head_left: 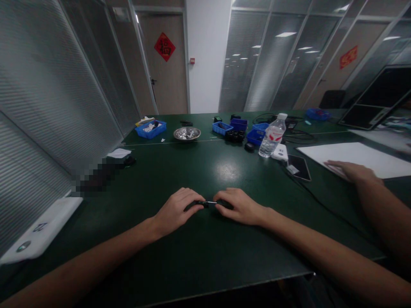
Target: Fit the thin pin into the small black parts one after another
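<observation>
Low over the green tabletop (224,248), my two hands come close together from either side. My left hand (180,209) is closed, with thumb and fingers pinching the black end of a small black-and-silver object (211,202). My right hand (240,206) is also closed, its fingertips on the silver side of the same piece. A dark part shows inside the curl of the right fingers. The object's exact kind is too small and too covered by fingers to make out.
Another person's hand (356,171) rests on a white sheet (369,158) at right. A water bottle (272,137), a tablet (299,167) and black cables stand nearby. Farther back are a metal bowl (187,134) and blue trays (150,129). A white case (41,231) lies left.
</observation>
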The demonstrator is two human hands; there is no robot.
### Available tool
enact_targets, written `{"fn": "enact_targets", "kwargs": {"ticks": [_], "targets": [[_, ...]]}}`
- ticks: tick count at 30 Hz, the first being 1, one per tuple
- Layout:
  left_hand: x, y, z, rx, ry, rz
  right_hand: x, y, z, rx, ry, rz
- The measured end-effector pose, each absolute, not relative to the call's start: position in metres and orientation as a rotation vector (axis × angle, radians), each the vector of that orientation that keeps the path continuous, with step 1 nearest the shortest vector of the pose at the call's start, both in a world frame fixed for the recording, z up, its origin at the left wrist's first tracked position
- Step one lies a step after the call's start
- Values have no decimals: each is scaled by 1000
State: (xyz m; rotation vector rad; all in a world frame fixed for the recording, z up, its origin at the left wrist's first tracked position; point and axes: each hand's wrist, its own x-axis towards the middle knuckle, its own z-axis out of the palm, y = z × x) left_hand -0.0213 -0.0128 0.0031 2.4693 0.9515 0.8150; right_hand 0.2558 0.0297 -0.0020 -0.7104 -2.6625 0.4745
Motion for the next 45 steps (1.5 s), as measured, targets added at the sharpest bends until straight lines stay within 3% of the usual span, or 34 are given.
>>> {"fn": "enact_targets", "kwargs": {"ticks": [7, 27, 37, 45], "targets": [[-25, -11, -3, 2348, 818, 918, 252, 21, 0, -651, -2678, 411], [-22, -8, -5, 2102, 769, 1210, 240, 2, 4, -794, -2470, 782], [-22, -8, -3, 2098, 798, 1181, 242, 7, 3, -801, -2509, 634], [-17, -12, 0, 2232, 811, 1150, 246, 11, 7, -731, -2674, 197]]}}
